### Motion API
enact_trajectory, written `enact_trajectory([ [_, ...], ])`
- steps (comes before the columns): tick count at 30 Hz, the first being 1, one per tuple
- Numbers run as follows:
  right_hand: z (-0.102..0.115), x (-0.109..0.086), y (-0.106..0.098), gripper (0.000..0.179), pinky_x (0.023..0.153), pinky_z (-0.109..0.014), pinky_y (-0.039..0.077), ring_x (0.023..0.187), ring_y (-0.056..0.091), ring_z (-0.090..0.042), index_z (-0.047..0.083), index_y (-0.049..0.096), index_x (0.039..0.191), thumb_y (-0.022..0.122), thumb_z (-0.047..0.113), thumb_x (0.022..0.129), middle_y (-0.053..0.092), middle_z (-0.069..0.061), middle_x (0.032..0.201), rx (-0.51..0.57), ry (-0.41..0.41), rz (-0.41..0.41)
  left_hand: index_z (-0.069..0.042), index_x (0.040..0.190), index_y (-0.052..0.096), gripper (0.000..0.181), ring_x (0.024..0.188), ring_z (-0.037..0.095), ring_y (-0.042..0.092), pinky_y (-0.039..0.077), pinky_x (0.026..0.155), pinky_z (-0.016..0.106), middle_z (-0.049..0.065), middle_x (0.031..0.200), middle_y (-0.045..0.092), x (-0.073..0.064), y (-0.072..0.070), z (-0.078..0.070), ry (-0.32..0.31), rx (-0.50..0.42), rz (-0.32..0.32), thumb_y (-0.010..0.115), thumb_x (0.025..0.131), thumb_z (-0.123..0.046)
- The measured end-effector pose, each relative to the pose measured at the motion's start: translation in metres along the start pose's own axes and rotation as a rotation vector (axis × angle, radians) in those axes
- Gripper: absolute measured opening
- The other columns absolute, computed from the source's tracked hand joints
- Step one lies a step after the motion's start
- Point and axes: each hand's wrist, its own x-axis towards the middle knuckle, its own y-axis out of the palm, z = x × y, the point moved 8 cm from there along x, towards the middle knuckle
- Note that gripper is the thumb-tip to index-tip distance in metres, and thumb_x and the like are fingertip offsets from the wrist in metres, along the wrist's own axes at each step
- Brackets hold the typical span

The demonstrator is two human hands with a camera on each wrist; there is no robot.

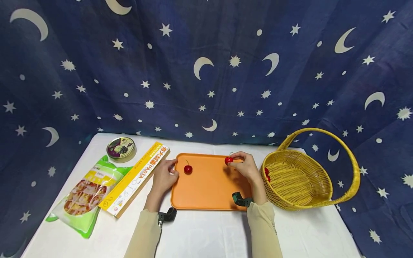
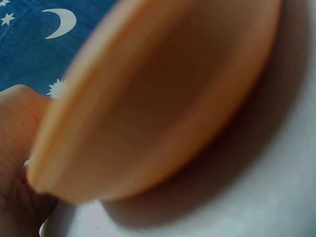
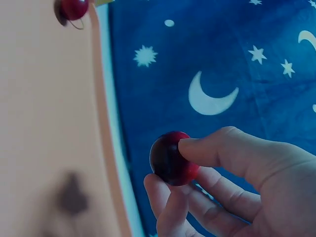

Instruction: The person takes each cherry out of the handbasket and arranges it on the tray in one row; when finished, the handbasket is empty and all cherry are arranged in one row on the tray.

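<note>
My right hand pinches a red cherry between thumb and fingers, above the right part of an orange tray. The right wrist view shows this cherry up close, with its shadow falling on the tray. A second cherry, stem up, lies near the tray's upper left corner. My left hand grips the tray's left edge. In the left wrist view the tray is blurred and hides part of that hand.
Right of the tray stands a yellow wicker basket with a tall handle; red cherries lie inside its left wall. To the left are a pasta box, a green food bag and a round tin. A starry curtain hangs behind.
</note>
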Motion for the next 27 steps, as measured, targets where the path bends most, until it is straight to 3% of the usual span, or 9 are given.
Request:
enact_trajectory([
  [7, -0.009, 0.001, 0.015, 0.029, 0.06, -0.027, 0.051, 0.069, 0.06, -0.013, -0.01, 0.066, 0.105, 0.073, -0.006, 0.078, 0.066, -0.022, 0.102, 0.019, 0.035, 0.028, 0.001, 0.12, 0.068, 0.048, 0.071, 0.018, 0.058, 0.045, 0.07, 0.035, 0.015, 0.099, 0.063, -0.001, 0.002, 0.001, -0.044, -0.017, 0.044, 0.069, 0.072, -0.002],
  [18, -0.023, -0.002, 0.047, 0.028, 0.061, -0.031, 0.054, 0.076, 0.065, -0.017, -0.008, 0.069, 0.105, 0.075, -0.007, 0.077, 0.07, -0.019, 0.097, 0.057, 0.089, 0.057, 0.001, 0.118, 0.069, 0.047, 0.071, 0.02, 0.058, 0.044, 0.07, 0.036, 0.015, 0.097, 0.063, -0.002, 0.002, 0.0, -0.029, -0.012, 0.031, 0.069, 0.071, -0.003],
  [27, -0.022, -0.004, 0.077, 0.028, 0.066, -0.027, 0.051, 0.085, 0.066, -0.024, -0.006, 0.07, 0.103, 0.077, -0.005, 0.077, 0.071, -0.017, 0.093, 0.014, 0.008, 0.069, 0.001, 0.119, 0.069, 0.047, 0.074, 0.021, 0.057, 0.044, 0.071, 0.036, 0.014, 0.098, 0.063, -0.002, 0.002, 0.001, -0.029, -0.007, 0.034, 0.069, 0.073, -0.003],
])
